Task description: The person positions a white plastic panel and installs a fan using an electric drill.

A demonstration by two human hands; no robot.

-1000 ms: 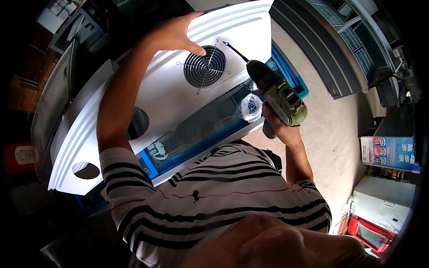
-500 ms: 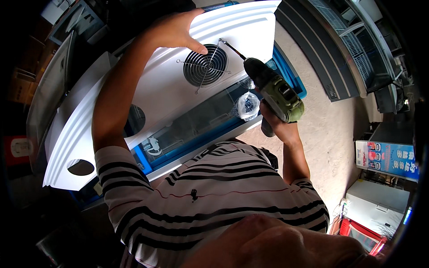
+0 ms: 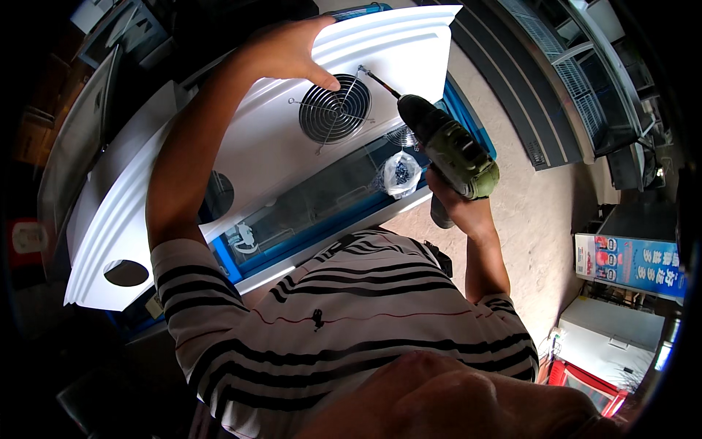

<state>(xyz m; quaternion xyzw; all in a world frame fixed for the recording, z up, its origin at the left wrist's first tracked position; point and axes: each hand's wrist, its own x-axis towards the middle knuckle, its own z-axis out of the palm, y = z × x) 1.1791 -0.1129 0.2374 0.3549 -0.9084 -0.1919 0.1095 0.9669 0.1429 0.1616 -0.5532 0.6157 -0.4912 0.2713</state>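
Observation:
My left hand [image 3: 296,55] grips the top edge of a curved white panel [image 3: 263,161], its thumb reaching to a round wire fan grille [image 3: 335,110]. My right hand [image 3: 461,205] holds a green and black power drill [image 3: 453,150], its long bit angled up-left onto a screw [image 3: 362,69] at the grille's upper mounting loop. The panel leans over a blue-framed cabinet [image 3: 475,121] with a glass top. A plastic bag of small screws [image 3: 400,175] rests there, with another wire grille [image 3: 401,137] behind it. The panel also has round openings [image 3: 126,272].
Dark grey cabinets and a glass display case [image 3: 585,80] stand at right, with a printed blue box-shaped unit [image 3: 629,260], a white appliance [image 3: 614,329] and a red-framed one [image 3: 585,384] below. A large leaning sheet [image 3: 77,157] and dark clutter line the left.
The drill bit has moved slightly left and now meets the grille's upper loop. The panel and my left arm appear shifted slightly left in the view.

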